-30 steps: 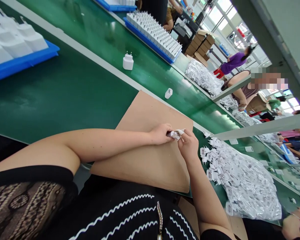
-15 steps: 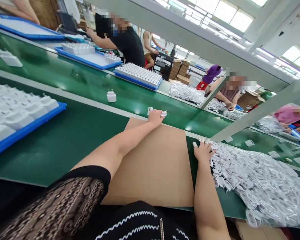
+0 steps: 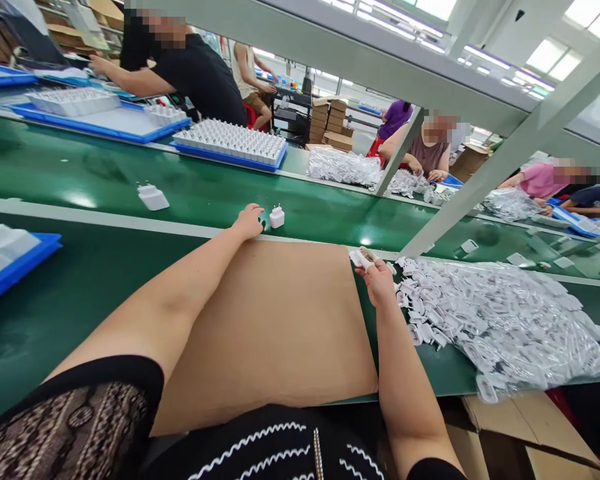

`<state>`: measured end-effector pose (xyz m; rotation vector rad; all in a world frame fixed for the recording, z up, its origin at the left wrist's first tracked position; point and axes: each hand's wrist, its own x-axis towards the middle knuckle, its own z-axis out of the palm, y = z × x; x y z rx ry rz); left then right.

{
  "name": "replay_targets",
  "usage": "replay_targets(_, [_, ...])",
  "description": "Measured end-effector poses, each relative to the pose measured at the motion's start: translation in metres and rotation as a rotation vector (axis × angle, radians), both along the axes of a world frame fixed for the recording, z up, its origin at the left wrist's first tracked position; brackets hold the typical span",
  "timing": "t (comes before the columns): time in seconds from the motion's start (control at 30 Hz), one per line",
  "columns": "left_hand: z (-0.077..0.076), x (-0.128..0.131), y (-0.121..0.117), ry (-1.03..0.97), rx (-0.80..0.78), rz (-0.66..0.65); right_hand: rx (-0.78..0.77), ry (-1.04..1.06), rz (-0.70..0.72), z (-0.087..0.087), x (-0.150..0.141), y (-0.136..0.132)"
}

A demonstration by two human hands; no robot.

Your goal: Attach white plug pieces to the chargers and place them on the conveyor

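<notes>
My left hand (image 3: 250, 222) is at the far edge of the cardboard sheet, by the belt, its fingers loosely curved and apart with nothing visible in them. Just right of its fingertips a white plug charger (image 3: 277, 217) stands on the green belt, prongs up. My right hand (image 3: 380, 283) pinches a small white plastic casing piece (image 3: 364, 261) beyond the sheet's far right corner. Next to that hand lies a heap of loose white plastic parts (image 3: 425, 293), partly in a clear bag. The brown cardboard sheet (image 3: 280, 320) lies flat between my forearms.
Another white charger (image 3: 153, 197) lies on the belt (image 3: 100, 173) to the left. A blue tray (image 3: 25, 267) of white units sits at my left. Across the belt are filled trays (image 3: 230, 141) and co-workers. A slanted metal post (image 3: 480, 173) rises near the heap.
My left hand has let go of the white charger, which now stands on the belt. My right hand, earlier spread at the heap's edge, now holds a casing piece. The view has turned right.
</notes>
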<state>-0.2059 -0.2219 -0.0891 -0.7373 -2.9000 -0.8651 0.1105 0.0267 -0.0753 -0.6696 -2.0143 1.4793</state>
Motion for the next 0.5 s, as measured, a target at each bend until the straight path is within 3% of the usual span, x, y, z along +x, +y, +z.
replay_targets(0.1, [0.009, 0.007, -0.018, 0.017, -0.005, 0.028, -0.448, 0.165, 0.209, 0.01, 0.005, -0.015])
replay_targets(0.17, [0.019, 0.03, -0.026, 0.099, 0.026, 0.039, -0.556, 0.162, 0.277, 0.016, 0.011, -0.022])
replay_targets(0.3, [0.033, 0.109, -0.027, 0.188, 0.094, -0.099, -0.582, 0.059, 0.302, 0.02, 0.016, -0.036])
replay_targets(0.4, [0.027, 0.175, -0.014, 0.151, 0.068, -0.344, -0.585, -0.023, 0.323, 0.021, 0.014, -0.051])
replay_targets(0.5, [0.014, 0.221, 0.0, 0.139, 0.017, -0.43, -0.454, -0.017, 0.325, 0.022, 0.012, -0.068])
